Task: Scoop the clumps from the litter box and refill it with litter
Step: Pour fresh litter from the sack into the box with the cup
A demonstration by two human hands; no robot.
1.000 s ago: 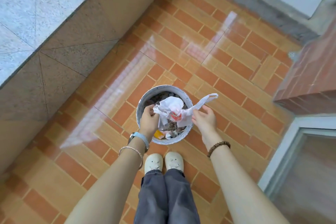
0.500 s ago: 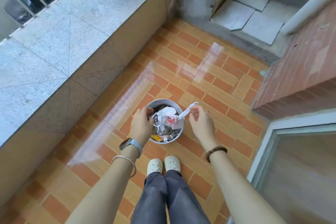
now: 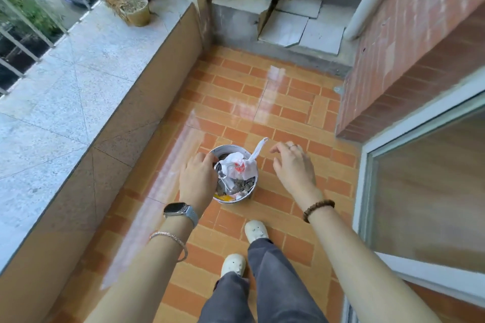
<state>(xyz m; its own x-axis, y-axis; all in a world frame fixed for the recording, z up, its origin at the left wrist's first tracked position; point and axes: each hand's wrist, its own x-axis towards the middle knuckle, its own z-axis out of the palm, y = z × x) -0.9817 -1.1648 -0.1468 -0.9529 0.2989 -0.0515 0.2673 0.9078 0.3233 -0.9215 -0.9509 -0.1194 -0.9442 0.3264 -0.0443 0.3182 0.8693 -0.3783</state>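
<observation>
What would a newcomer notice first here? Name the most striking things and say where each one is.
A round metal bin stuffed with rubbish stands mid-floor on orange brick-pattern tiles, with a white plastic bag with red print on top. The left hand is at the bin's left rim, while the right hand hovers to its right, fingers loose, holding nothing.

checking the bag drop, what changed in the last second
The right hand let go of the handle of the white bag and drew off to the right, fingers loose; the handle now sticks up free. The left hand stays at the left rim of the bin, and the bag stays inside.
</observation>
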